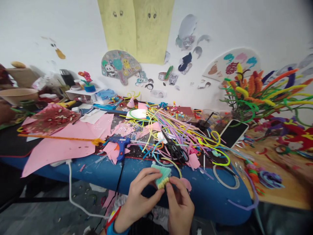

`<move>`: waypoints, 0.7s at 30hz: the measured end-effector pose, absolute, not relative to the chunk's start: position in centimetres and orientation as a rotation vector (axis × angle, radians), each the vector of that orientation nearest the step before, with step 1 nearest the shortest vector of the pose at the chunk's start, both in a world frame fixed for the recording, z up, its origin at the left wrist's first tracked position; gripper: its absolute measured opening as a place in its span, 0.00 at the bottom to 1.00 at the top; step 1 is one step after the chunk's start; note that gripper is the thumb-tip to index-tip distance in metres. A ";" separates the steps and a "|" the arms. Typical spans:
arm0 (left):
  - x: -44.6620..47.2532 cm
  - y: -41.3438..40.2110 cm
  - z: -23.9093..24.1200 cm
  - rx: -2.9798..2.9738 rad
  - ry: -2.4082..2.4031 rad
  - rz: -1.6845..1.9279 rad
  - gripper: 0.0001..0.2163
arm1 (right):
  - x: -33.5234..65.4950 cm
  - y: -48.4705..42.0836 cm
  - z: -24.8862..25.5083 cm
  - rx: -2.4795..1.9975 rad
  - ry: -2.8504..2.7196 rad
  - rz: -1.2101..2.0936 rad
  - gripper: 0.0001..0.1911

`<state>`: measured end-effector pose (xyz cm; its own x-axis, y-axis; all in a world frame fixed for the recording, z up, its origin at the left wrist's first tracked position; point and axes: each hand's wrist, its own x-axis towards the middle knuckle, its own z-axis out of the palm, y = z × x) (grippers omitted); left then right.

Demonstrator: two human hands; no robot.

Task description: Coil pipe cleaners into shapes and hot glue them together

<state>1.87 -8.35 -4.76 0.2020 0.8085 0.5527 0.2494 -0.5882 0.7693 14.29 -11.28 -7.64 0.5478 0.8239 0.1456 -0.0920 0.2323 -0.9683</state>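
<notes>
Between my two hands, just over the near edge of the blue-covered table, is a small fuzzy teal pipe-cleaner piece (164, 171) with a coiled yellow band (162, 183) along its lower edge. My left hand (144, 192) pinches its left side between thumb and fingers. My right hand (179, 200) is closed at the yellow band, thumb and fingertips pressed together on its right end. A loose yellow pipe cleaner (176, 165) curves up behind the piece; whether it joins the band is hidden by my fingers.
A blue glue gun (121, 147) and black scissors (174, 150) lie beyond my hands. Behind them spreads a heap of pastel pipe cleaners (168, 120). Pink felt sheets (66, 148) cover the left side. A phone (234, 133) rests at right, near a vase of pipe-cleaner flowers (256, 86).
</notes>
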 end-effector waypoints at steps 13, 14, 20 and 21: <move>0.0 -8.3 -5.2 2.189 0.848 1.551 0.14 | 15.6 -11.5 -6.2 -0.932 -0.981 0.968 0.07; 0.0 -8.3 -5.2 2.167 0.843 1.538 0.14 | 15.7 -11.5 -6.0 -0.939 -1.038 0.971 0.06; -0.3 -7.7 -5.6 2.071 0.915 1.426 0.19 | 15.4 -11.2 -6.4 -0.999 -1.026 1.061 0.05; -0.4 -7.6 -5.8 2.047 0.932 1.432 0.19 | 15.4 -11.0 -6.7 -1.007 -0.977 1.079 0.06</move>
